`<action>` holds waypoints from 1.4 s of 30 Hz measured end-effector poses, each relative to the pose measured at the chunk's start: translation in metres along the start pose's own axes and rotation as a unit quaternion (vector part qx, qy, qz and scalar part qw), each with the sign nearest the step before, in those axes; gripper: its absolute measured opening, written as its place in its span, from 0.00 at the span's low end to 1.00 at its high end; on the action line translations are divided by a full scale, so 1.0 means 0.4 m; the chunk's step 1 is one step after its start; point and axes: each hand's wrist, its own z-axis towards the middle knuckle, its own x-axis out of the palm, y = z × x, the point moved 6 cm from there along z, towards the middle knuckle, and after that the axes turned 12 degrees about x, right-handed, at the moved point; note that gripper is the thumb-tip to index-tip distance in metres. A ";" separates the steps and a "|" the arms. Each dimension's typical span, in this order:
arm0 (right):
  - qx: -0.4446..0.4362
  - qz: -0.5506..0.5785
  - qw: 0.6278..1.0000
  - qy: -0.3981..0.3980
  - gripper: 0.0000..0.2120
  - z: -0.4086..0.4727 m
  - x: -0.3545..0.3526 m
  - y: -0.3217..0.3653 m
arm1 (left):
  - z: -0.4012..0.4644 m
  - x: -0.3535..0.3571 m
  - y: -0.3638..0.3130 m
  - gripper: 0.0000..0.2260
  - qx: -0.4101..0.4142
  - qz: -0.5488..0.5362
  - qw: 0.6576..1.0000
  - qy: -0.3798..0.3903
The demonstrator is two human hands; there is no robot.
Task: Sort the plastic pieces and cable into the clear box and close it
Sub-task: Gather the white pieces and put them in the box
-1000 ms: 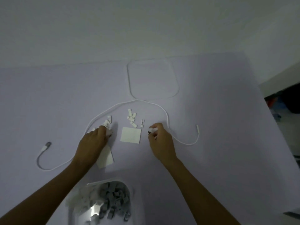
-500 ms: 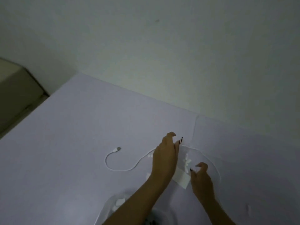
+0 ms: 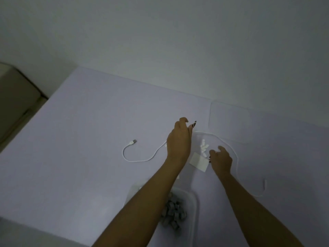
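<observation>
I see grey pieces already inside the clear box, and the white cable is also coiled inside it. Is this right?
Not quite. In the head view, the grey pieces are inside the clear box, but the white cable is not: it lies spread out on the table, around both hands.

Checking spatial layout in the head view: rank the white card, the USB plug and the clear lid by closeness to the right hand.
1. White card, just left of the right hand.
2. Clear lid, beyond it by the table's far edge.
3. USB plug, far left.
</observation>
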 end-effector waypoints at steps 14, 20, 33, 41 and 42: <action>0.215 0.474 0.796 0.309 0.09 -0.035 0.011 -0.007 | -0.004 0.034 0.052 0.15 0.020 -0.007 0.996 0.084; 0.246 0.472 0.766 0.362 0.17 -0.088 -0.008 -0.008 | 0.004 0.081 0.169 0.16 0.003 0.043 0.991 0.127; 0.247 0.475 0.769 0.350 0.10 -0.102 -0.018 -0.068 | -0.055 0.231 0.276 0.16 0.138 0.312 0.891 0.299; 0.265 0.474 0.773 0.327 0.10 -0.093 -0.029 -0.085 | -0.063 0.244 0.277 0.10 0.126 0.288 0.902 0.297; 0.266 0.473 0.772 0.330 0.10 -0.095 -0.028 -0.082 | -0.066 0.243 0.273 0.08 0.126 0.283 0.903 0.298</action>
